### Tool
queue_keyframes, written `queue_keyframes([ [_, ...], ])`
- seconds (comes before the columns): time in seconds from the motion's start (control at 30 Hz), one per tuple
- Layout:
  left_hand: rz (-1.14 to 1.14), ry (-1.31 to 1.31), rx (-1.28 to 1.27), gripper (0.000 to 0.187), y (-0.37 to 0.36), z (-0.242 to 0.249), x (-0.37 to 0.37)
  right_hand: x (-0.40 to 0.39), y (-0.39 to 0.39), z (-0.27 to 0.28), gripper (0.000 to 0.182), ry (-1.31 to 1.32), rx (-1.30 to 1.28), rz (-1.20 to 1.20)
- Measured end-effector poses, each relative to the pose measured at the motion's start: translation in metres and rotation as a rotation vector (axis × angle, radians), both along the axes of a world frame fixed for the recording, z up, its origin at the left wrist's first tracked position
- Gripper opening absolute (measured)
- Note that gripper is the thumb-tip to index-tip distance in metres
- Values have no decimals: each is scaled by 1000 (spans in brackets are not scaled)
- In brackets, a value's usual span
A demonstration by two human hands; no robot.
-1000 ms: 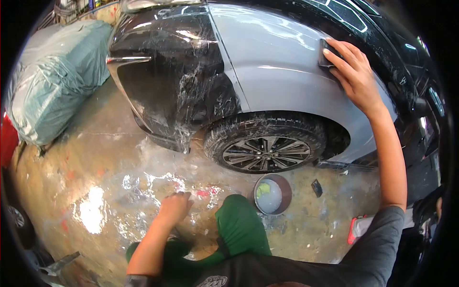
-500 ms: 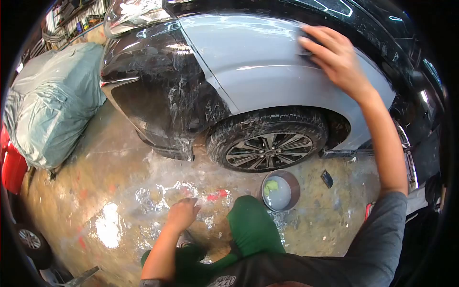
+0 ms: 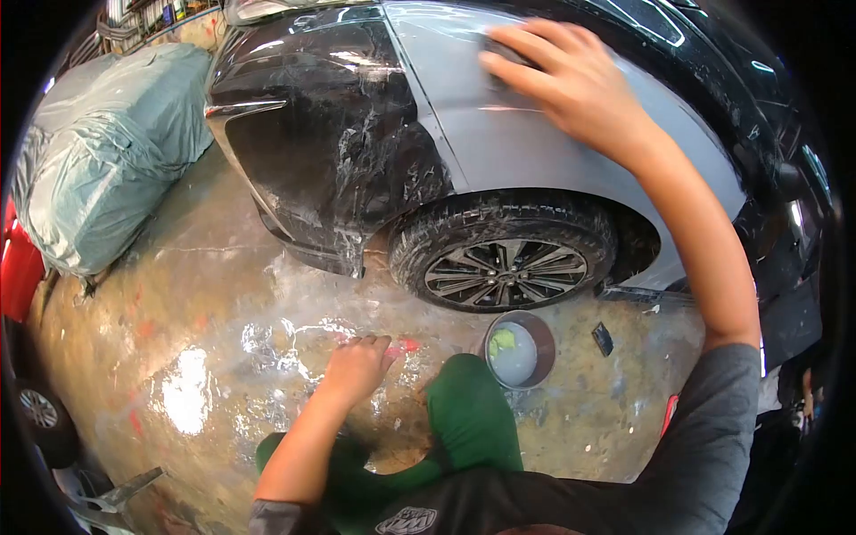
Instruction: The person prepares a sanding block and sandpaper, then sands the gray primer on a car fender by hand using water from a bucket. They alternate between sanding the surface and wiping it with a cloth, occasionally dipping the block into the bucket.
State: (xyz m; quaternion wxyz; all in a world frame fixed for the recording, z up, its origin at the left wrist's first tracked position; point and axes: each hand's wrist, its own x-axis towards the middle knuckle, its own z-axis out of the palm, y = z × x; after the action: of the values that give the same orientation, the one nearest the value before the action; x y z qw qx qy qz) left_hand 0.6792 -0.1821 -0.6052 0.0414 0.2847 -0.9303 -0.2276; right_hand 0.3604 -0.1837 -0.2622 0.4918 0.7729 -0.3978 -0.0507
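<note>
My right hand (image 3: 571, 85) is closed on a dark sanding pad (image 3: 496, 61), partly hidden under the fingers, and presses it to the upper part of the grey car fender (image 3: 526, 152). The fender is matt grey, with a wet sheen near its top edge. My left hand (image 3: 357, 367) hangs above the wet floor, fingers loosely bent and thumb apart, with nothing visible in it. Below the fender is the front wheel (image 3: 506, 274). A bucket (image 3: 545, 357) of cloudy water stands near my knee, with a yellow-green sponge or cloth (image 3: 502, 341) in it.
The black bumper (image 3: 312, 152), streaked with whitish residue, adjoins the fender. A dark flat rectangular piece (image 3: 603, 339) lies on the floor right of the bucket. At left are a covered vehicle (image 3: 116, 152), a red car part (image 3: 20, 267) and another wheel (image 3: 40, 410). The concrete floor (image 3: 223, 294) is wet.
My right hand has slid the sanding pad left along the fender, toward the bumper seam. My left hand has shifted slightly right and up. The view has tilted slightly.
</note>
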Motion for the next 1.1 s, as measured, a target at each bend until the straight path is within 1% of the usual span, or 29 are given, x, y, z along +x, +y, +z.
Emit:
queue_keyframes([
  [0.07, 15, 29, 6, 35, 3, 3, 10, -28, 26, -1, 40, 15, -19, -13],
  [0.1, 25, 42, 9, 35, 6, 5, 14, -24, 22, 0, 39, 18, -17, -1],
  [0.2, 6, 105, -4, 35, 8, 15, 12, 9, -8, -7, 38, 26, -1, 29],
  [0.27, 8, 74, -12, 35, 4, 11, 0, 46, -42, -18, 37, 47, 39, 58],
  [0.3, 2, 54, -14, 34, 5, 7, -2, 47, -43, -23, 37, 26, 20, 38],
  [0.37, -2, 23, 4, 34, 6, -2, 2, 29, -20, -21, 38, -10, 34, 28],
  [0.5, 1, -6, 8, 32, 5, -5, 19, -45, 50, -6, 39, -56, -33, -48],
  [0.57, 16, 21, 10, 32, 6, 1, 22, -47, 55, -6, 37, -54, -64, -58],
  [0.63, 23, 66, -5, 32, 9, 5, 23, -36, 43, -8, 34, -17, -76, -56],
  [0.7, 23, 129, -37, 32, 11, 9, 17, -5, 7, -16, 34, 5, -92, -4],
  [0.73, 16, 106, -33, 32, 10, 11, 11, 11, -11, -20, 37, -2, -86, 45],
  [0.8, -2, 57, -14, 32, 9, 13, 0, 48, -32, -17, 22, -47, 30, 126],
  [0.9, -29, 123, -71, 32, 9, 7, -4, 35, -25, -23, 40, 38, -79, 73],
  [1.0, -10, 135, -54, 33, 12, 10, 0, 16, 7, -32, 37, -15, -99, 33],
  [1.1, -11, 77, -62, 34, 13, 6, -2, 14, 12, -37, 37, 19, -95, 47],
])
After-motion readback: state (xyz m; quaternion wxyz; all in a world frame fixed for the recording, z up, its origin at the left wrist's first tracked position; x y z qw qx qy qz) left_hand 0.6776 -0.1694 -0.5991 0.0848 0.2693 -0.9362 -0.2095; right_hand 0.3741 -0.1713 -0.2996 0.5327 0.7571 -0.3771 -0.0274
